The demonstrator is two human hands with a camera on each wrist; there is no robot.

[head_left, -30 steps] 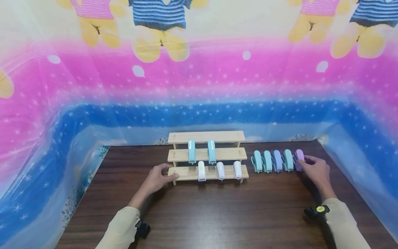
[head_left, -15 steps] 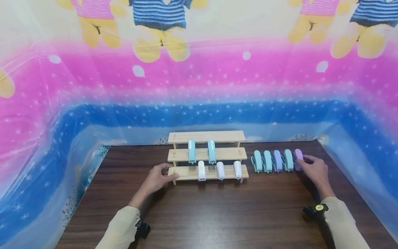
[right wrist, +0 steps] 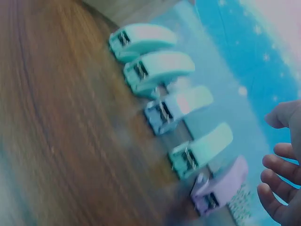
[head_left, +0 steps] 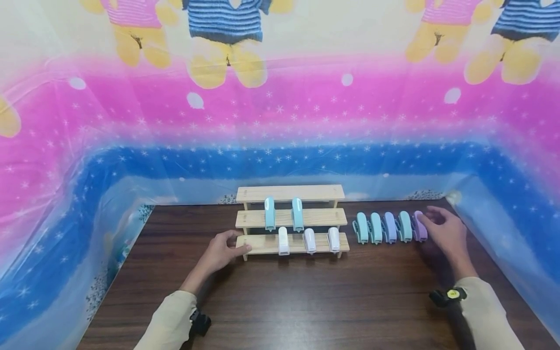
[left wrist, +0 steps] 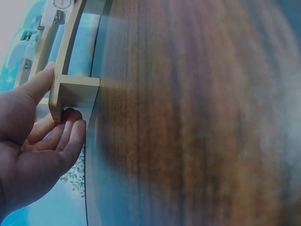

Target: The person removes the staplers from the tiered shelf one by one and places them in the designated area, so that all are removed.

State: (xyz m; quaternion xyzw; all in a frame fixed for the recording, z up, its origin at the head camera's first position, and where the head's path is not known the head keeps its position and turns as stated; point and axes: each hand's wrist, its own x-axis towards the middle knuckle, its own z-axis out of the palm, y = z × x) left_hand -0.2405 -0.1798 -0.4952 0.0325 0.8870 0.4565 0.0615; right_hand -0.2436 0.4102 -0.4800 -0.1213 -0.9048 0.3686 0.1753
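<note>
My left hand [head_left: 224,251] grips the left end of the lowest step of a three-step wooden rack [head_left: 259,243], thumb on top and fingers below it. In the left wrist view, the fingers [left wrist: 70,136] curl under the board's end. On that step stand three white staplers [head_left: 309,240], and two light-blue staplers [head_left: 270,214] stand on the middle step. My right hand [head_left: 447,234] is just right of the purple stapler [head_left: 420,226], the last in a row. The right wrist view shows its fingers [right wrist: 280,186] spread and apart from the purple stapler.
Left of the purple stapler, three mint-green staplers [head_left: 361,227] and a lavender stapler [head_left: 390,227] stand in line on the dark wooden table [head_left: 306,301]. A printed cloth [head_left: 280,107] hangs behind and along both sides of the table.
My right hand has let go of the purple stapler and drawn a little to the right, its fingers lifting off. The left hand has stayed on the rack.
</note>
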